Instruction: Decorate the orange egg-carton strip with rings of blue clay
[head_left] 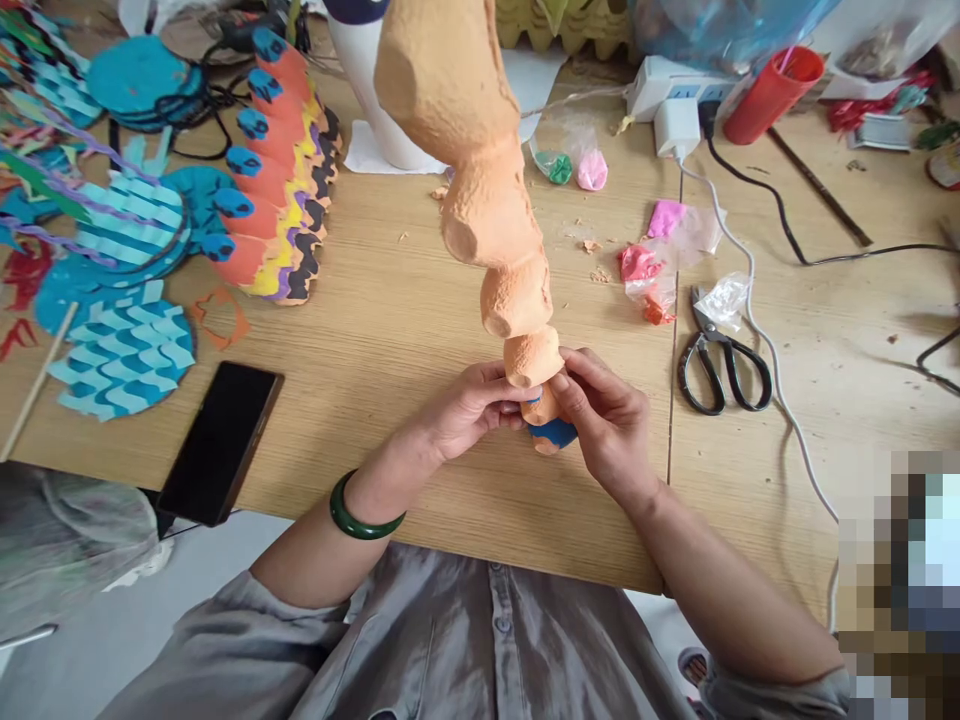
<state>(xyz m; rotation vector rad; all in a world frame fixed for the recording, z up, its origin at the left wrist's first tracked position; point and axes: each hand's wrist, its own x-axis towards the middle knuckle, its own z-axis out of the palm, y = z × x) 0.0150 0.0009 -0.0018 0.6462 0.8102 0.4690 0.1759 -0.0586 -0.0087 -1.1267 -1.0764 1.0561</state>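
A tall orange segmented piece [499, 215] rises from near the table's front edge, its lumpy sections growing larger toward the top of the view. Blue material [553, 433] shows on its lowest part. My left hand [480, 405] holds the lower sections from the left, fingers closed against them. From the right, my right hand [604, 415] pinches the piece with thumb and forefinger just under a rounded section. The contact points of some fingers are hidden behind the piece.
A black phone [223, 440] lies left of my left forearm. Black-handled scissors [724, 360] and a white cable [757, 300] are at right. Painted orange segments [281, 190] and blue pieces [127, 350] sit at left. Behind stand a white cup [382, 90] and a power strip [675, 85].
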